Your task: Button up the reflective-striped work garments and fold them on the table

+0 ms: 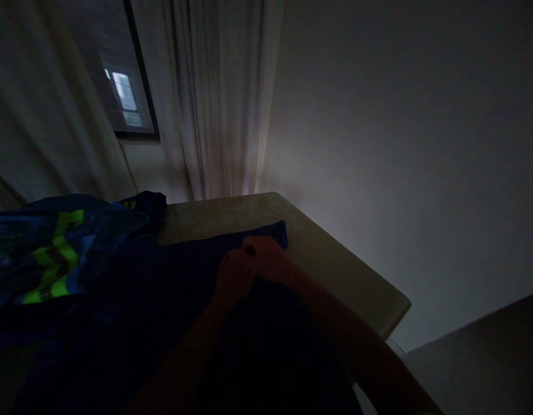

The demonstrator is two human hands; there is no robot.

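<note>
A pale, bare wall (400, 144) fills the right of the dim room, its foot meeting a greyish floor (474, 357). Long light curtains (218, 104) hang at the far side, parted around a dark-framed window (115, 86) with a small bright patch in its pane. Before them stands a pale yellowish table (344, 276) with rounded corners, faintly mottled toward its far edge; its right edge slants from the far corner by the wall to the near right corner.

A dark blue garment (197, 256) covers much of the table's left and middle. Its narrow outstretched part has its long axis running left to right, roughly along the far edge, and points at the right edge, finishing just short of it in a squared, seamed end (282, 233). On the left lies lighter blue cloth (102, 230) with bright yellow-green bands (54, 259); whether it is one piece with the dark part is unclear.

Both hands are over the narrow part, near its end: the right hand (266, 256) farther along it, the left hand (236, 274) against it, touching. Fingers are curled in on both; the shadow is too deep to tell whether they pinch the cloth.
</note>
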